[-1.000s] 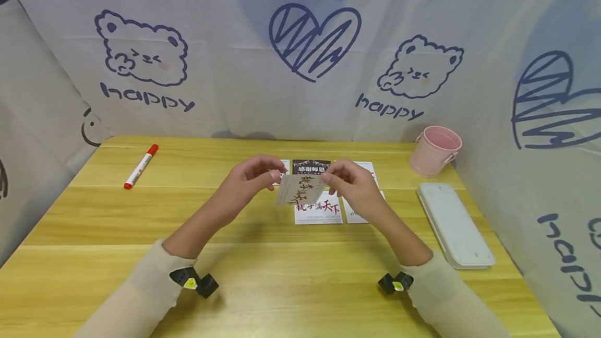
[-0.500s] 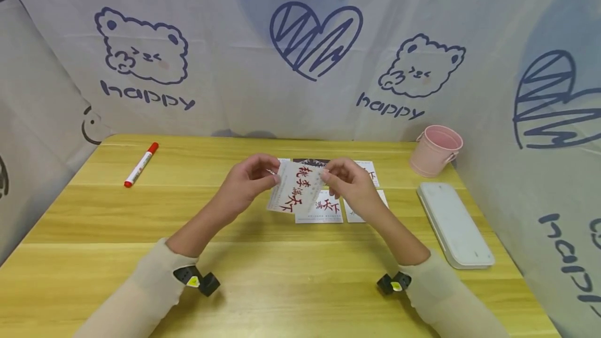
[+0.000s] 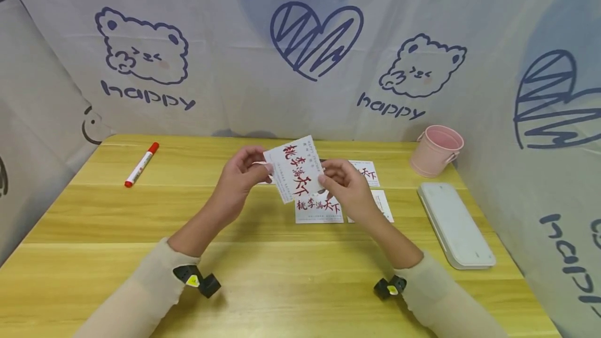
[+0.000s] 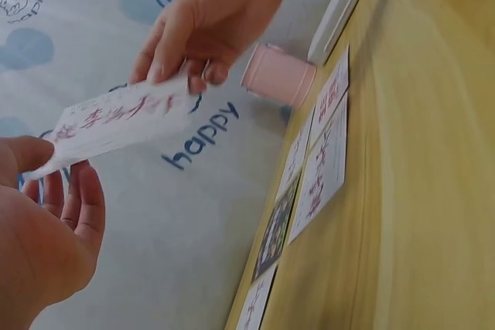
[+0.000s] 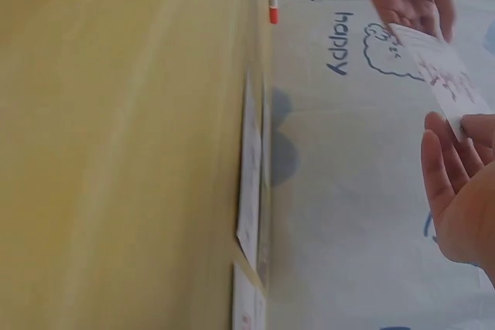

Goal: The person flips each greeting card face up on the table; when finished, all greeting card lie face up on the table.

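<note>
A white card [image 3: 296,168] with red brush characters is held up above the table, tilted, its printed face toward the head camera. My left hand [image 3: 240,184] pinches its left edge between thumb and fingers. At the lower right edge my right hand [image 3: 346,186] pinches the same card; both grips also show in the left wrist view, where the card [image 4: 116,120] spans the gap between the hands. Below it on the table lies a matching card [image 3: 319,212], with a further white card [image 3: 382,205] partly behind my right hand. A dark card [image 4: 274,229] lies among them in the left wrist view.
A red-capped white marker [image 3: 142,166] lies at the table's back left. At the back right stands a pink bucket [image 3: 434,153], with a white pencil case [image 3: 455,226] in front of it. A printed curtain [image 3: 225,67] hangs right behind the table.
Both hands have raised the card and tipped it up, so its face is now fully visible and turned clockwise to a slant. The cards on the table stay put.
</note>
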`<state>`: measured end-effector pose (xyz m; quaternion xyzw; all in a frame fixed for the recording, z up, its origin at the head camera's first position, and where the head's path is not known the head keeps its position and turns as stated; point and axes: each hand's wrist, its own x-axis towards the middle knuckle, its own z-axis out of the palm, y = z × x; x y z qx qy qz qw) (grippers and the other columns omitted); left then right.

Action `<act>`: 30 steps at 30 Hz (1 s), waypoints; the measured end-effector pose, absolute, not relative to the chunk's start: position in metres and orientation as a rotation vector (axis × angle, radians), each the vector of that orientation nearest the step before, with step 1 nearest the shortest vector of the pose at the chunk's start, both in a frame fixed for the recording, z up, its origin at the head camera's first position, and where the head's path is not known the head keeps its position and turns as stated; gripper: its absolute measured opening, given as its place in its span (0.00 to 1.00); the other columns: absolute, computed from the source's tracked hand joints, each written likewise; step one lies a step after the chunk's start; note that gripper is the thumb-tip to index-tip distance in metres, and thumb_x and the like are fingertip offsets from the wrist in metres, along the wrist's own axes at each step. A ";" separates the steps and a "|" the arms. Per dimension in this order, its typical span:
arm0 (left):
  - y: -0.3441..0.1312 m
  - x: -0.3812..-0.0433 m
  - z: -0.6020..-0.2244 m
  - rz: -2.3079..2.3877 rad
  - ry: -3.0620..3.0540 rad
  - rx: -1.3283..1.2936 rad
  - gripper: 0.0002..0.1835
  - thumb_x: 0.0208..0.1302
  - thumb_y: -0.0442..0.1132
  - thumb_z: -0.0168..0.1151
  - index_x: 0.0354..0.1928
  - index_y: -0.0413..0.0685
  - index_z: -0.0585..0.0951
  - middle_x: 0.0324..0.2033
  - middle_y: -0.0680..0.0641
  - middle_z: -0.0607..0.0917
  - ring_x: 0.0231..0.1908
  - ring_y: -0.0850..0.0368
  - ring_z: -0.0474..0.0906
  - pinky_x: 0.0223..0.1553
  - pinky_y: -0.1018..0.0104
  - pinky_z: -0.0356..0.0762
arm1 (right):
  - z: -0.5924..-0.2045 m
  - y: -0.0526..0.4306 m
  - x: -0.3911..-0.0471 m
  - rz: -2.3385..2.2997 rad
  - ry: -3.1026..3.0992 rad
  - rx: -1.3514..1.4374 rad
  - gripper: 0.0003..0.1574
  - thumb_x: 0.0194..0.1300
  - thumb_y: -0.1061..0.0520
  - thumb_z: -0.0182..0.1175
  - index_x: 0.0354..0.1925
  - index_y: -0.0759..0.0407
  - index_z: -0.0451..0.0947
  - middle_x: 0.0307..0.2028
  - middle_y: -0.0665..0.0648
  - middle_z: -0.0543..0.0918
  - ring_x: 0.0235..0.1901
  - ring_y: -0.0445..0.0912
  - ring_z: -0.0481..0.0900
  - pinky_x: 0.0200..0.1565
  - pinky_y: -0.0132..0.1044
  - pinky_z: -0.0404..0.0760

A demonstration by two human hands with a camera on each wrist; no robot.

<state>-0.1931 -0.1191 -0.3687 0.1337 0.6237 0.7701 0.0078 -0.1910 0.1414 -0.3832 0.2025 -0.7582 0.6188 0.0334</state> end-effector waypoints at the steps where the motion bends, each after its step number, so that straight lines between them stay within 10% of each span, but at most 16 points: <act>1: -0.120 -0.194 -0.369 2.395 1.963 0.415 0.17 0.68 0.27 0.57 0.57 0.43 0.72 0.46 0.48 0.78 0.42 0.59 0.80 0.43 0.68 0.82 | -0.382 0.143 -0.191 1.881 -2.341 0.625 0.16 0.71 0.62 0.61 0.56 0.63 0.76 0.39 0.63 0.83 0.32 0.46 0.83 0.34 0.39 0.84; 30: -0.137 -0.192 -0.386 1.793 2.312 0.437 0.14 0.70 0.34 0.61 0.55 0.41 0.78 0.43 0.42 0.82 0.37 0.51 0.81 0.45 0.57 0.83 | -0.382 0.149 -0.193 1.600 -2.743 0.569 0.11 0.70 0.53 0.64 0.50 0.51 0.84 0.36 0.57 0.84 0.34 0.56 0.79 0.36 0.42 0.81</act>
